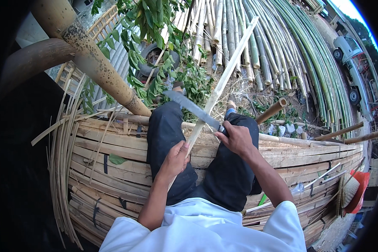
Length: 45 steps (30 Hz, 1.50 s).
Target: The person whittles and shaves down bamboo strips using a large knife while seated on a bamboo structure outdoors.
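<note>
A long pale bamboo strip (217, 91) slants from my lap up and away to the right. Near its lower end my left hand (177, 158) is closed around it. My right hand (236, 138) grips the dark handle of a long-bladed knife (192, 108), whose grey blade points to the upper left. The blade crosses the strip a little beyond my left hand and appears to touch it. Both hands are above my thighs, in dark trousers.
I sit on stacked bamboo slats (113, 151). Thin strips (63, 176) hang at the left, beside a thick bamboo post (101, 63). Bamboo poles (298, 54) lie ahead, near a tire (170, 56) and leafy branches (149, 19). A hat (350, 189) hangs right; a truck (352, 69) stands beyond.
</note>
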Available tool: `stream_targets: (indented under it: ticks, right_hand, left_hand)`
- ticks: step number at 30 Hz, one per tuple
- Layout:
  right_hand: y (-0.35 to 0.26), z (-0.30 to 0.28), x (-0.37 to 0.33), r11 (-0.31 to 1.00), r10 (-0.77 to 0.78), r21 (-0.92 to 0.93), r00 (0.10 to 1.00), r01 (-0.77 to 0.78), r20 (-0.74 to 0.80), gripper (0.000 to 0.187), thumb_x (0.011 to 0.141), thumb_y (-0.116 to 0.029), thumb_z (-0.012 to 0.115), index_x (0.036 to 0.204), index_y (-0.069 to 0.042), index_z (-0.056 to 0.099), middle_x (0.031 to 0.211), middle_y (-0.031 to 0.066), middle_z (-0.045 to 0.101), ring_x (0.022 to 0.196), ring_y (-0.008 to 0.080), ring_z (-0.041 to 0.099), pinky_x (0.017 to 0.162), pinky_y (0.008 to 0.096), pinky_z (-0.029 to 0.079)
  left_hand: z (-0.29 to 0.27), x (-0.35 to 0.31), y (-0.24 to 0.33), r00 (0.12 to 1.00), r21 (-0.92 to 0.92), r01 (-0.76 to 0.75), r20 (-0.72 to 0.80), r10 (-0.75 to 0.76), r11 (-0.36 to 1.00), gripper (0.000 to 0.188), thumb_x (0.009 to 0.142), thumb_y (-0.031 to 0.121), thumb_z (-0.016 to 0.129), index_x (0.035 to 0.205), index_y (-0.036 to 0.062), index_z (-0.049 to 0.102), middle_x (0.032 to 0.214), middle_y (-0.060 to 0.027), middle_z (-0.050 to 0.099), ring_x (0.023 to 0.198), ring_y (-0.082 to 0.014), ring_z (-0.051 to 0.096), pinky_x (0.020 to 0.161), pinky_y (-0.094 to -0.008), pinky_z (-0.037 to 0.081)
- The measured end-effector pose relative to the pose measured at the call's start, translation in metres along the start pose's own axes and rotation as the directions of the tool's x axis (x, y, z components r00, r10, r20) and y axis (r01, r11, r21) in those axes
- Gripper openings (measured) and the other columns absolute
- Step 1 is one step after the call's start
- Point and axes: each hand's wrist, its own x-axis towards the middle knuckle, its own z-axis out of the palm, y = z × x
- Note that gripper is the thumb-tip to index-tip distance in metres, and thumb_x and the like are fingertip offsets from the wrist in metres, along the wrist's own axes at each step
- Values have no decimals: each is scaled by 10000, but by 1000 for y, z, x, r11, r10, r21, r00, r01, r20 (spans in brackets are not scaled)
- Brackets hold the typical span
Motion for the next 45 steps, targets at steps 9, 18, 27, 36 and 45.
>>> stream_targets:
  ticks: [9,18,27,36,45]
  right_hand:
    - [7,11,21,979,-201,7,967,205,-155,478,829,-555,632,702,-109,514,494,74,544,458,260,595,420,378,456]
    - [21,5,36,982,-183,-64,978,178,-101,497,825,-575,626,700,-104,527,506,90,546,480,295,596,446,408,457]
    - [34,17,58,994,106,18,994,-106,16,437,841,-490,643,750,-69,572,545,130,550,526,331,598,514,420,478]
    - [-5,25,50,984,-127,131,991,122,34,344,806,-404,690,728,-88,580,527,122,563,511,326,608,523,427,482]
    - [-1,35,59,979,-189,87,979,182,75,190,691,-231,667,821,-98,628,594,163,610,576,362,625,574,465,509]
  left_hand:
    - [4,-3,-13,996,-144,88,35,-84,986,320,1026,397,408,967,90,477,595,53,362,435,-18,309,386,-185,275]
    - [-2,-1,-10,996,-130,63,75,-53,989,287,1030,380,406,986,104,474,603,51,362,443,-13,308,396,-182,281]
    - [-6,9,-8,997,-191,81,35,-75,978,253,1031,366,411,983,125,469,621,57,357,443,-7,290,387,-169,234]
    - [-17,4,-11,997,-272,73,56,-60,959,242,1026,347,432,896,143,424,631,56,355,446,-1,277,391,-165,218]
    - [-21,-1,-20,998,-299,41,59,-25,953,244,1024,334,443,884,137,414,638,56,359,447,0,275,384,-168,218]
